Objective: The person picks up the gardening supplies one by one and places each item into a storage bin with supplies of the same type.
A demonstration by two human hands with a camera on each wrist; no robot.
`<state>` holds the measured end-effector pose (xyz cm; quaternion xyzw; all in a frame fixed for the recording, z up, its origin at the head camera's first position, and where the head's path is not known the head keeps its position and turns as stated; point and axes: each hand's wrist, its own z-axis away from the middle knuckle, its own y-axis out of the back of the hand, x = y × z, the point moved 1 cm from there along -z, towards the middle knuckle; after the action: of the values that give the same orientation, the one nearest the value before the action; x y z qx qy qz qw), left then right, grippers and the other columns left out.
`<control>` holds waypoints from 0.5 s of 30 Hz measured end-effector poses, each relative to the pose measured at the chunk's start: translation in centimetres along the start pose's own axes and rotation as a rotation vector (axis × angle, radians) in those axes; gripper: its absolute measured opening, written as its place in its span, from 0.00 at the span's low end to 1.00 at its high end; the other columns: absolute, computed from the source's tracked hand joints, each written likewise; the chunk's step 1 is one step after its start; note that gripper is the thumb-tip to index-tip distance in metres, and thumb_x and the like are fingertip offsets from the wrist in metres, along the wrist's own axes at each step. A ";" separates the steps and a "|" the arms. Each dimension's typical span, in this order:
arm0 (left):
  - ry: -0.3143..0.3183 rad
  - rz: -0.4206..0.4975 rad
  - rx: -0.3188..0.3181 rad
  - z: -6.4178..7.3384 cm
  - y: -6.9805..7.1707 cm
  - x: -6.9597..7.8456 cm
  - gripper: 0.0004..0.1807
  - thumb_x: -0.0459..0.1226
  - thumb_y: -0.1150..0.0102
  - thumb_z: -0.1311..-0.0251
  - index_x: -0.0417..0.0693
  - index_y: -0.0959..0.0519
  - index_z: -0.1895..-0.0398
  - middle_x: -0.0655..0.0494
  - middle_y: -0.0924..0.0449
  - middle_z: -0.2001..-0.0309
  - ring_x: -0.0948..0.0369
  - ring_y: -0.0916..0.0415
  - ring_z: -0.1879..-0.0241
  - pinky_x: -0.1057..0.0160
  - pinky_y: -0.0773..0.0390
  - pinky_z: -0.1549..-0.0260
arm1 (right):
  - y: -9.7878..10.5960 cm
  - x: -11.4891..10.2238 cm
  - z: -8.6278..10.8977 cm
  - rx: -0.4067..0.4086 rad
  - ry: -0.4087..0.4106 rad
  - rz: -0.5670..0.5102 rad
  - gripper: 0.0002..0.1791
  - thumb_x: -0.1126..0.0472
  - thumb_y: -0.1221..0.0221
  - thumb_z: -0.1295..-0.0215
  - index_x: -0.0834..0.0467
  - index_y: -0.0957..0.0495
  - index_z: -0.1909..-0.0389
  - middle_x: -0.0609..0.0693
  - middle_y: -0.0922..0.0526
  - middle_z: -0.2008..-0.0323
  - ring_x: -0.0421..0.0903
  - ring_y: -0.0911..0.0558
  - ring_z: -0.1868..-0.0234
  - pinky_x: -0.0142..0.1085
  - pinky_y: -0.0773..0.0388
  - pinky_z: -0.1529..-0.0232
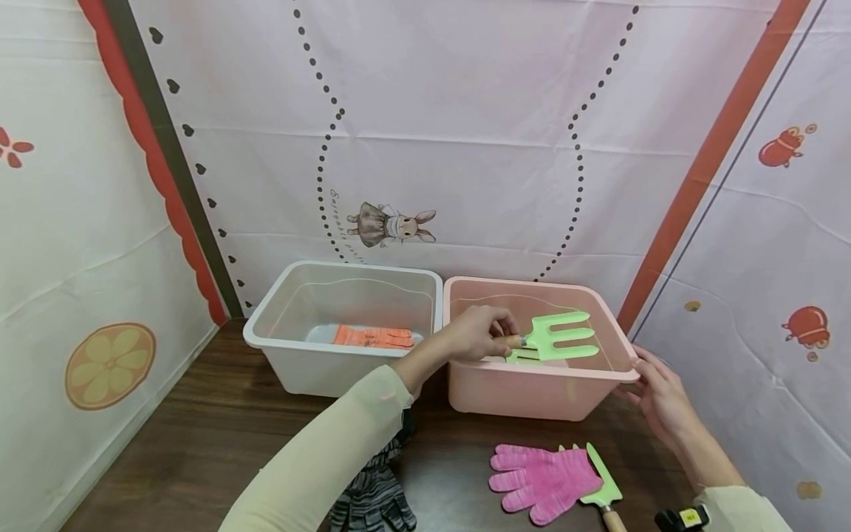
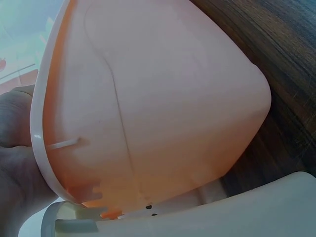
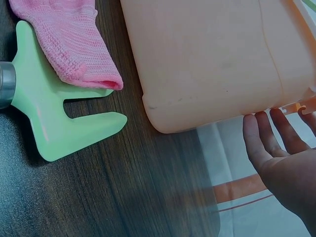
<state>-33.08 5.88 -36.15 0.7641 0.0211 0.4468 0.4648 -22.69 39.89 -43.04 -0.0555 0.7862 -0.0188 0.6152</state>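
My left hand [image 1: 480, 332] grips the wooden handle of a green hand fork [image 1: 561, 338] over the pink bin [image 1: 515, 388]. The fork's prongs point right, and part of another green piece [image 1: 524, 357] shows just beneath it. In the left wrist view the hand [image 2: 19, 158] is by the bin's rim, its fingertips and the fork hidden. My right hand [image 1: 665, 395] holds the bin's right rim. The right wrist view has that hand's fingers [image 3: 266, 136] against the bin's outer wall, below the rim.
Left of the pink bin stands a white bin [image 1: 332, 366] with an orange glove [image 1: 374, 337] inside. In front, a pink glove [image 1: 541, 480] partly covers a green pronged tool [image 3: 49, 118]. Grey-black striped gloves [image 1: 372, 499] lie partly under my left sleeve. Printed cloth [image 1: 452, 89] hangs behind.
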 end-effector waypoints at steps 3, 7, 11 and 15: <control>0.011 0.003 0.000 0.0 -0.2 0.0 0.14 0.32 0.23 0.39 0.53 0.16 0.53 0.62 0.16 0.58 0.66 0.19 0.57 0.70 0.20 0.56 | 0.0 -0.1 -0.1 0.001 0.000 0.004 0.18 0.62 0.55 0.13 0.49 0.22 0.34 0.39 0.16 0.43 0.38 0.14 0.48 0.35 0.12 0.52; 0.019 -0.009 0.005 0.1 -0.3 0.0 0.14 0.32 0.23 0.39 0.53 0.16 0.54 0.61 0.16 0.58 0.65 0.19 0.57 0.69 0.20 0.56 | 0.0 -0.1 -0.1 0.006 -0.004 0.015 0.18 0.62 0.55 0.13 0.48 0.22 0.34 0.38 0.16 0.43 0.38 0.14 0.48 0.35 0.12 0.53; 0.025 -0.028 0.002 0.2 -0.3 0.0 0.14 0.32 0.22 0.39 0.52 0.17 0.55 0.60 0.16 0.59 0.66 0.19 0.58 0.69 0.21 0.57 | -0.1 0.0 0.0 0.015 -0.013 0.027 0.18 0.61 0.54 0.13 0.49 0.23 0.32 0.38 0.16 0.43 0.37 0.15 0.48 0.35 0.12 0.53; 0.028 -0.040 -0.005 0.3 -0.4 0.1 0.14 0.31 0.23 0.39 0.52 0.17 0.55 0.61 0.16 0.60 0.66 0.20 0.60 0.70 0.21 0.60 | -0.2 0.0 0.1 0.027 -0.018 0.037 0.18 0.60 0.54 0.13 0.51 0.24 0.31 0.37 0.17 0.43 0.37 0.15 0.48 0.34 0.12 0.53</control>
<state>-32.64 5.98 -36.42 0.7560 0.0420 0.4482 0.4753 -22.59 39.73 -43.01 -0.0329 0.7813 -0.0176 0.6231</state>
